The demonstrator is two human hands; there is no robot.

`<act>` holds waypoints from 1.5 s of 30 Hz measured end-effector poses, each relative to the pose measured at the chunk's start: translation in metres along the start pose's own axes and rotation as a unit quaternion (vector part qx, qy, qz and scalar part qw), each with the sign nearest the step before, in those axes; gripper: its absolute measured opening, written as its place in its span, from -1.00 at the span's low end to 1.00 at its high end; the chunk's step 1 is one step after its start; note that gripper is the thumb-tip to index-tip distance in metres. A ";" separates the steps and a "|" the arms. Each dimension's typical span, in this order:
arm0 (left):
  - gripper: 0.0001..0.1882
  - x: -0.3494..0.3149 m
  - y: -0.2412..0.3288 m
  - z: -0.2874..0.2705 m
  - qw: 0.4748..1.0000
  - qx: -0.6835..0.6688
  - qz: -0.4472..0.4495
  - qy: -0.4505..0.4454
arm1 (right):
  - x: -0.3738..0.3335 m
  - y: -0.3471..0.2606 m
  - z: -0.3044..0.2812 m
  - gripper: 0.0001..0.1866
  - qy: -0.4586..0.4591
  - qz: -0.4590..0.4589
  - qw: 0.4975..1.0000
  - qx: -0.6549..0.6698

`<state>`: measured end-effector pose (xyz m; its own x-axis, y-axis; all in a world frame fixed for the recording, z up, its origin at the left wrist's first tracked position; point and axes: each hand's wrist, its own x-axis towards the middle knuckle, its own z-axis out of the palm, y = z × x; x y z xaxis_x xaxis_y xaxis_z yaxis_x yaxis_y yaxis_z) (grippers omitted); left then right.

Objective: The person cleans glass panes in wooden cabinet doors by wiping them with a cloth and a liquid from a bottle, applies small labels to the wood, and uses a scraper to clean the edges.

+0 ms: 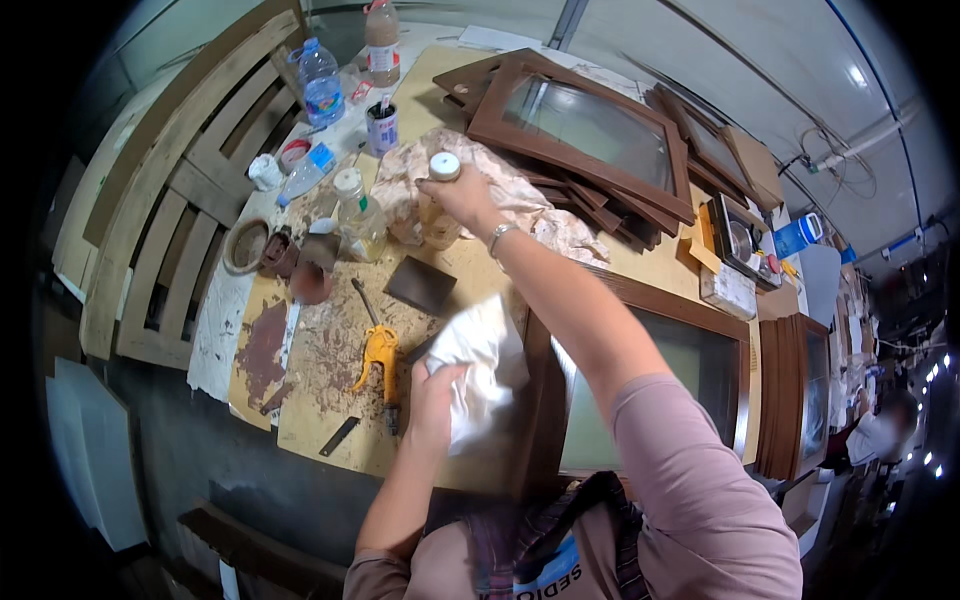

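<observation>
My left hand (432,398) is closed on a crumpled white cloth (474,365), held above the near part of the worktable beside a brown-framed glass door panel (735,400). Stretched forward, my right hand (462,198) grips a clear bottle (438,230) of yellowish liquid around its upper part, just under the white cap. This bottle stands by a crumpled, stained cloth (400,165). Left of it is a second bottle (360,230) with a whitish top. Between my hands lies a dark flat square pad (421,286). A yellow trigger-handled gun (379,352) rests left of the white cloth.
More brown-framed glass panels (590,130) are stacked at the back right. Stained pots (311,283), a tape roll (246,247), a can (382,130) and a water bottle (320,85) occupy the left side. A wooden slatted frame (185,195) leans there. A small black blade (340,436) lies near the front edge.
</observation>
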<state>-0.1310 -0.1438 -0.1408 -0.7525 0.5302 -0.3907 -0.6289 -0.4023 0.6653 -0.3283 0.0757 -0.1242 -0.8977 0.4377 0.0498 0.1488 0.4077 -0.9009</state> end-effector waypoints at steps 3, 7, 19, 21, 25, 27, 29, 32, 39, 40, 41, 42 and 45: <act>-0.49 0.018 0.011 0.001 0.999 -0.016 0.046 0.023 | -0.026 -0.037 -0.006 -0.57 -0.011 -0.068 0.996 -0.065; -0.43 0.043 0.022 0.002 0.997 -0.046 0.058 0.036 | -0.060 -0.066 -0.038 -0.69 -0.088 -0.334 0.894 -0.286; -0.41 0.060 0.008 0.021 0.990 -0.107 0.082 -0.039 | -0.108 -0.042 -0.070 -0.86 -0.232 -0.388 0.633 -0.629; -0.41 0.060 0.006 0.019 0.991 -0.106 0.082 -0.022 | -0.113 -0.055 -0.072 -0.85 -0.242 -0.399 0.596 -0.653; -0.43 0.059 0.007 0.017 0.991 -0.104 0.083 -0.023 | -0.113 -0.062 -0.079 -0.86 -0.180 -0.439 0.536 -0.699; -0.44 0.059 0.006 0.015 0.992 -0.090 0.089 -0.014 | -0.112 -0.066 -0.079 -0.87 -0.187 -0.436 0.533 -0.701; -0.44 0.059 0.006 0.017 0.992 -0.088 0.085 -0.019 | -0.112 -0.064 -0.079 -0.86 -0.186 -0.434 0.529 -0.705; -0.45 0.058 0.004 0.014 0.993 -0.079 0.081 -0.020 | -0.112 -0.062 -0.076 -0.84 -0.187 -0.426 0.541 -0.701; -0.45 0.047 0.011 0.017 0.993 -0.084 0.083 -0.014 | -0.111 -0.061 -0.061 -0.83 -0.229 -0.387 0.621 -0.642; -0.44 0.046 0.010 0.016 0.992 -0.091 0.086 -0.018 | -0.110 -0.062 -0.059 -0.84 -0.229 -0.378 0.649 -0.619; -0.44 0.045 0.009 0.012 0.991 -0.098 0.089 -0.022 | -0.107 -0.062 -0.057 -0.85 -0.229 -0.368 0.677 -0.595; -0.43 0.043 0.009 0.007 0.990 -0.105 0.092 -0.026 | -0.104 -0.063 -0.055 -0.85 -0.229 -0.359 0.703 -0.570; -0.43 0.029 0.015 -0.004 0.988 -0.102 0.114 -0.029 | -0.088 -0.046 -0.037 -0.83 -0.117 -0.356 0.855 -0.358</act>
<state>-0.1631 -0.1379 -0.1445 -0.8702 0.4485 -0.2038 -0.4752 -0.6552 0.5872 -0.2408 0.0481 -0.0709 -0.9126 -0.2636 0.3125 -0.3292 0.9271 -0.1793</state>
